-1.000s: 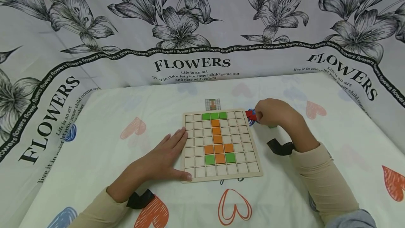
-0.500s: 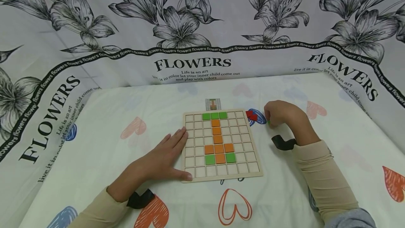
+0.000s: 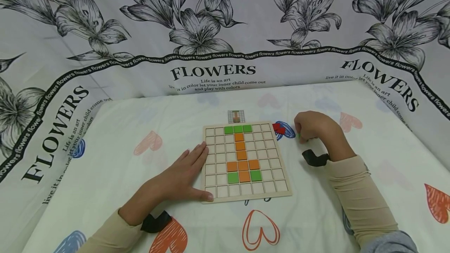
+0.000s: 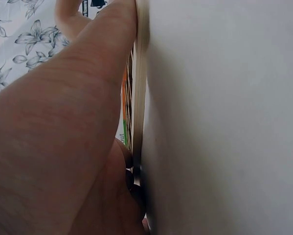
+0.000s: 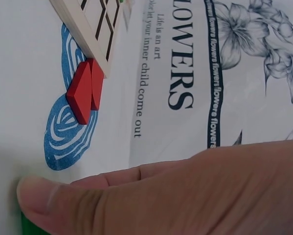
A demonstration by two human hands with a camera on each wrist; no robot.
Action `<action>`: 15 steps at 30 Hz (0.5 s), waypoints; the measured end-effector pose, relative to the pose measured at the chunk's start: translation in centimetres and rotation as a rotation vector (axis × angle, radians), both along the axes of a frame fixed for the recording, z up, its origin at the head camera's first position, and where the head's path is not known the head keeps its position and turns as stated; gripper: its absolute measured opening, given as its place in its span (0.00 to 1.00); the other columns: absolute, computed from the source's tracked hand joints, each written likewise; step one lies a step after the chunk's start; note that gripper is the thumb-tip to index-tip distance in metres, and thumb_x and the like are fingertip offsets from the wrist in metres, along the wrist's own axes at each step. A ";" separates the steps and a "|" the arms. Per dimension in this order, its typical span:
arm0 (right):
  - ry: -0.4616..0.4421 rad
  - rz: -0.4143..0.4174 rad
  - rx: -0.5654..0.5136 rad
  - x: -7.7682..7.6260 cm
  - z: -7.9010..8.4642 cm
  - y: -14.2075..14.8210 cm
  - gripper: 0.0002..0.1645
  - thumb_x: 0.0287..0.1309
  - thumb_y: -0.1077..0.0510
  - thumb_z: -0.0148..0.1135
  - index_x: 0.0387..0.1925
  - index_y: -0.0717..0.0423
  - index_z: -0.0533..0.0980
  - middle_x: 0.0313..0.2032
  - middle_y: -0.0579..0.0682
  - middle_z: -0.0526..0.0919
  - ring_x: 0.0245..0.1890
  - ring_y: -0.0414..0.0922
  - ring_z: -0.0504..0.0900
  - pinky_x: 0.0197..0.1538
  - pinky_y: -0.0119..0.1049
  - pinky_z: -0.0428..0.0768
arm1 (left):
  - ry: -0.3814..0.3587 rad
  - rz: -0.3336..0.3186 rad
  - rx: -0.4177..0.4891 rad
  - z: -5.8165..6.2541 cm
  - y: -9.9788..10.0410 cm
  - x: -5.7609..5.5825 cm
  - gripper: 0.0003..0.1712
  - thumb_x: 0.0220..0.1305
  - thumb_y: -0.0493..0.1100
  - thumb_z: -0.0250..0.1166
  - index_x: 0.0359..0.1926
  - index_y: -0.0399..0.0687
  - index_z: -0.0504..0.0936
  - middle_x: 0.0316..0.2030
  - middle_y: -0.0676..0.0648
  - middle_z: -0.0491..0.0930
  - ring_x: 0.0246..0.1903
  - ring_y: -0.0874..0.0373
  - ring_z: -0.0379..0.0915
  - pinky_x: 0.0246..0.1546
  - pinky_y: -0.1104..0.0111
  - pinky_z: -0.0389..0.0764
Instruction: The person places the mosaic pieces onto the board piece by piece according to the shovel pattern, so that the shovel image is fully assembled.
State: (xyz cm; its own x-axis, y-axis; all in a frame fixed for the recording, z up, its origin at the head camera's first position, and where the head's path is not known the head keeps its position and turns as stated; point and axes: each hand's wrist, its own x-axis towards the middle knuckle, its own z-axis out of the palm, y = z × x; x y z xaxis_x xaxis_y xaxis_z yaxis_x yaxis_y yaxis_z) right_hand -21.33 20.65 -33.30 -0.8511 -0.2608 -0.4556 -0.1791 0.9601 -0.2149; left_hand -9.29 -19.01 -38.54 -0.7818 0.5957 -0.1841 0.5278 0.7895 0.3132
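My left hand (image 3: 179,177) lies with straight fingers along the left side of a wooden grid board (image 3: 247,198), its thumb on the near corner. Set in the board are several orange tiles (image 3: 240,146) and green tiles (image 3: 238,129). To the right, my right hand (image 3: 311,124) has curled fingers low over the cloth, pinching a green tile (image 5: 31,226) that its thumb mostly hides. Two red tiles (image 5: 79,93) rest on the cloth against the board's far right corner.
A small printed pattern card (image 3: 236,116) lies just beyond the board. White cloth with printed hearts (image 3: 261,229) covers the table, and a flower-printed cloth (image 3: 211,69) hangs behind. Each wrist wears a black strap piece (image 3: 315,158).
My right hand has moved right, away from the red tiles, and its fingertips have come down on the green tile. The left hand and the board have stayed put.
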 end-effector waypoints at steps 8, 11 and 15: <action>-0.010 0.035 -0.075 -0.1 -0.1 -0.2 0.11 0.50 0.67 0.75 0.26 0.58 0.77 0.24 0.52 0.76 0.24 0.47 0.73 0.28 0.37 0.72 | 0.004 -0.001 0.000 -0.1 0.0 0.0 0.76 0.48 0.85 0.59 0.79 0.39 0.41 0.79 0.43 0.37 0.77 0.52 0.32 0.74 0.50 0.42; -0.019 0.068 -0.123 -0.1 -0.1 -0.4 0.10 0.52 0.67 0.74 0.26 0.58 0.77 0.24 0.51 0.76 0.25 0.46 0.73 0.29 0.37 0.73 | 0.004 0.000 -0.002 -0.1 0.0 -0.1 0.76 0.47 0.85 0.59 0.79 0.39 0.41 0.79 0.43 0.37 0.77 0.52 0.32 0.74 0.50 0.41; -0.017 0.124 -0.161 0.0 0.0 -0.8 0.09 0.54 0.68 0.70 0.27 0.57 0.77 0.26 0.50 0.76 0.27 0.47 0.74 0.31 0.38 0.75 | 0.003 0.003 -0.005 -0.1 0.0 0.0 0.76 0.47 0.85 0.58 0.79 0.39 0.41 0.79 0.43 0.37 0.77 0.51 0.33 0.74 0.50 0.42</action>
